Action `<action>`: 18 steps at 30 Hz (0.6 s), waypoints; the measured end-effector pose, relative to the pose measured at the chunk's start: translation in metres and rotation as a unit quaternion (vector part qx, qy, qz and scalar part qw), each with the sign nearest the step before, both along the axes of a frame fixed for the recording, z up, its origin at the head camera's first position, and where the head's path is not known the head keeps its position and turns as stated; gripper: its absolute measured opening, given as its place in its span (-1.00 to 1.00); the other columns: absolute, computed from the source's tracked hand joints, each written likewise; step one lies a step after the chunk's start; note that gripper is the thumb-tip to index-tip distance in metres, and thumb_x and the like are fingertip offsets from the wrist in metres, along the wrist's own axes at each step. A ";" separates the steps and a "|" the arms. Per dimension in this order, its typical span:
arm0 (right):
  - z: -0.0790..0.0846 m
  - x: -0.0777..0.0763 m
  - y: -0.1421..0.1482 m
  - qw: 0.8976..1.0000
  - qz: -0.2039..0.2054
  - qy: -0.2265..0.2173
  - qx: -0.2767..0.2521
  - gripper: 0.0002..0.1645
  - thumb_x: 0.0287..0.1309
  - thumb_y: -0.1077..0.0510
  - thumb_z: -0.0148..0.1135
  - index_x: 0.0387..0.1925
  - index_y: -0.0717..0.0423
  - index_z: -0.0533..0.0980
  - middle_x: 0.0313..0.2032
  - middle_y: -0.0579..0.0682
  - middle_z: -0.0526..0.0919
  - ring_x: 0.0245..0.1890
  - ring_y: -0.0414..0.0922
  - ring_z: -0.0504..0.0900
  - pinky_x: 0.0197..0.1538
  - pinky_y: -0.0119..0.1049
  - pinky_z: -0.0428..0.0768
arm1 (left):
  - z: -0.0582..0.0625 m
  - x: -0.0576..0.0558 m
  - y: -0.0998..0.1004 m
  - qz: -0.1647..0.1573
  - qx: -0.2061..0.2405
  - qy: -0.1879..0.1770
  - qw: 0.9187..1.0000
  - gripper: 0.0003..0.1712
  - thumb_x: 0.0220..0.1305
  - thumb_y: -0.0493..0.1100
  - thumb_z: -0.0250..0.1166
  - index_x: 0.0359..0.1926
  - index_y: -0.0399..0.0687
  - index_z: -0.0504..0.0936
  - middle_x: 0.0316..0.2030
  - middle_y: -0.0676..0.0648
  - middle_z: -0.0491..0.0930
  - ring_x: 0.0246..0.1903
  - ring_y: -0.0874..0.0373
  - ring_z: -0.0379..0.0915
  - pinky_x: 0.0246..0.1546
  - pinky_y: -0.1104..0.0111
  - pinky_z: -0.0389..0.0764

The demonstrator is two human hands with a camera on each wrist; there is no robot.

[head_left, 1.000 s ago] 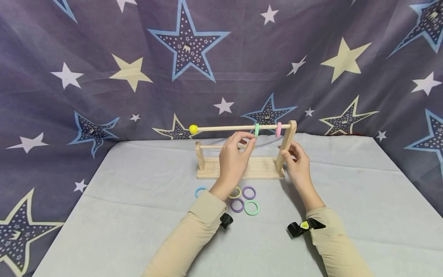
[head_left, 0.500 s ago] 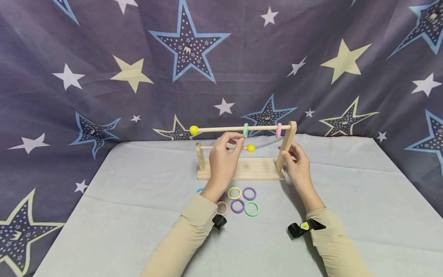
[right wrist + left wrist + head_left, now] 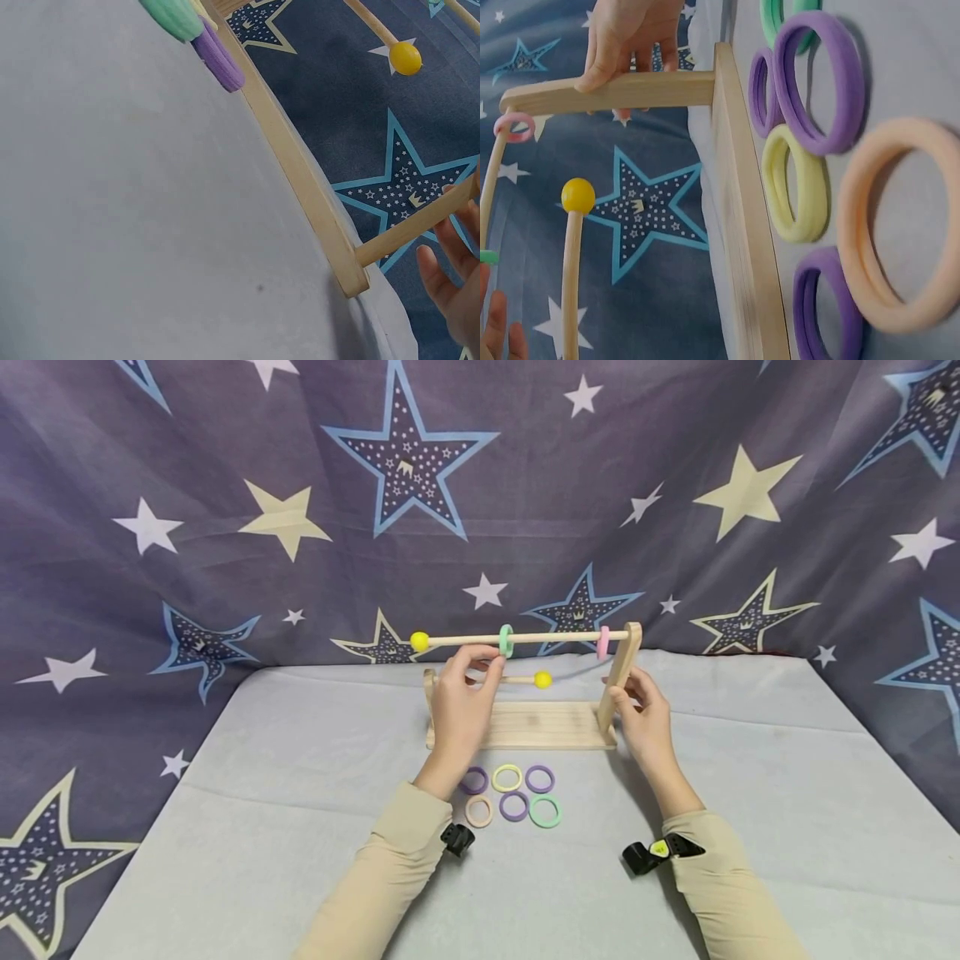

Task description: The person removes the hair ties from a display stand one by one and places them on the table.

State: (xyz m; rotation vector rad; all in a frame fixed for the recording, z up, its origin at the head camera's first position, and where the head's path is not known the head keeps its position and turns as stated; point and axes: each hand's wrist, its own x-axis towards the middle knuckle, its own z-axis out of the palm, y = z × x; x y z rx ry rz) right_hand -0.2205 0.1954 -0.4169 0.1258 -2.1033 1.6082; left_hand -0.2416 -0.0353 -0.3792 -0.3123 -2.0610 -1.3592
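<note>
A wooden stand [image 3: 551, 727] carries two rods tipped with yellow balls. On its upper rod [image 3: 558, 637] hang a mint-green ring [image 3: 506, 642], near mid-length, and a pink ring [image 3: 603, 643], close to the right post. My left hand [image 3: 463, 706] pinches the green ring at its lower edge between thumb and fingers. With thumb and fingers, my right hand [image 3: 647, 714] holds the right upright post [image 3: 624, 664]. In the left wrist view, the fingers of the left hand [image 3: 496, 330] show only partly beside the green ring [image 3: 489, 256].
Several loose rings lie in front of the stand, among them a yellow ring [image 3: 507, 766], a peach ring [image 3: 479, 824] and another green ring [image 3: 545, 825]. The lower rod's yellow ball [image 3: 543, 680] points right. A star-patterned cloth [image 3: 525, 552] hangs behind the table.
My left hand has slid the green ring leftward along the upper rod, away from the pink ring and toward the yellow ball. The right hand stays on the post.
</note>
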 end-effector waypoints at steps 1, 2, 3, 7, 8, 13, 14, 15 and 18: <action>0.000 0.000 0.000 1.000 0.000 0.000 0.000 -0.58 0.32 0.34 0.17 0.17 0.43 0.43 -0.04 0.38 0.63 -0.18 -0.35 0.53 -0.22 -0.56 0.47 | 0.000 0.000 -0.002 0.003 0.000 -0.001 1.000 -0.89 0.29 -0.15 0.37 -0.18 -0.03 0.68 -0.30 0.05 0.69 -0.26 0.16 0.55 -0.27 0.25 0.53; 0.000 0.000 0.000 1.000 0.000 0.000 0.000 -0.58 0.33 0.34 0.16 0.17 0.43 0.43 -0.04 0.38 0.63 -0.18 -0.35 0.53 -0.21 -0.57 0.47 | 0.000 0.001 -0.003 0.005 0.000 -0.003 1.000 -0.88 0.29 -0.15 0.37 -0.18 -0.03 0.68 -0.30 0.05 0.69 -0.25 0.14 0.56 -0.27 0.25 0.53; 0.000 0.000 0.000 1.000 0.001 -0.001 0.001 -0.58 0.33 0.34 0.16 0.17 0.43 0.43 -0.04 0.38 0.63 -0.18 -0.35 0.53 -0.21 -0.57 0.48 | 0.000 0.001 -0.005 0.009 -0.001 -0.004 1.000 -0.88 0.29 -0.15 0.37 -0.17 -0.03 0.68 -0.29 0.04 0.69 -0.25 0.13 0.56 -0.27 0.26 0.52; 0.000 0.000 0.000 1.000 0.002 0.001 0.001 -0.58 0.33 0.34 0.16 0.17 0.44 0.43 -0.04 0.38 0.63 -0.18 -0.36 0.53 -0.21 -0.58 0.48 | 0.001 0.002 -0.012 0.017 -0.003 -0.003 1.000 -0.88 0.30 -0.16 0.37 -0.17 -0.05 0.68 -0.28 0.03 0.70 -0.26 0.11 0.57 -0.26 0.23 0.53; 0.000 -0.001 0.000 1.000 0.003 0.002 0.000 -0.58 0.32 0.35 0.16 0.17 0.44 0.43 -0.04 0.38 0.63 -0.19 -0.36 0.53 -0.21 -0.58 0.48 | 0.001 0.002 -0.014 0.018 -0.004 -0.002 1.000 -0.88 0.30 -0.16 0.36 -0.17 -0.06 0.68 -0.27 0.02 0.70 -0.26 0.10 0.57 -0.26 0.22 0.53; -0.001 -0.001 0.000 1.000 0.004 0.009 0.000 -0.58 0.32 0.35 0.16 0.17 0.45 0.43 -0.05 0.39 0.63 -0.19 -0.37 0.53 -0.21 -0.58 0.48 | 0.001 0.002 -0.022 0.018 0.002 0.004 1.000 -0.87 0.31 -0.17 0.35 -0.15 -0.08 0.68 -0.27 0.00 0.71 -0.26 0.12 0.58 -0.27 0.22 0.53; -0.001 -0.001 0.000 1.000 0.004 0.009 0.000 -0.58 0.32 0.36 0.16 0.17 0.44 0.43 -0.05 0.40 0.63 -0.19 -0.36 0.53 -0.21 -0.58 0.48 | 0.001 0.002 -0.024 0.017 0.006 0.005 1.000 -0.87 0.31 -0.18 0.35 -0.15 -0.08 0.69 -0.27 0.00 0.71 -0.26 0.12 0.58 -0.27 0.22 0.53; -0.001 -0.001 0.000 1.000 0.004 0.009 0.001 -0.58 0.32 0.35 0.16 0.17 0.44 0.43 -0.05 0.39 0.63 -0.19 -0.36 0.53 -0.21 -0.58 0.48 | 0.001 0.002 -0.025 0.018 0.010 0.006 1.000 -0.87 0.31 -0.18 0.35 -0.15 -0.08 0.69 -0.28 0.00 0.71 -0.26 0.12 0.58 -0.28 0.21 0.53; -0.001 -0.001 0.000 1.000 0.003 0.008 0.000 -0.57 0.31 0.35 0.16 0.18 0.44 0.43 -0.05 0.39 0.63 -0.18 -0.36 0.53 -0.21 -0.57 0.48 | 0.000 0.003 -0.030 0.020 0.021 0.008 1.000 -0.88 0.31 -0.19 0.35 -0.16 -0.10 0.69 -0.29 -0.01 0.71 -0.27 0.15 0.57 -0.27 0.18 0.55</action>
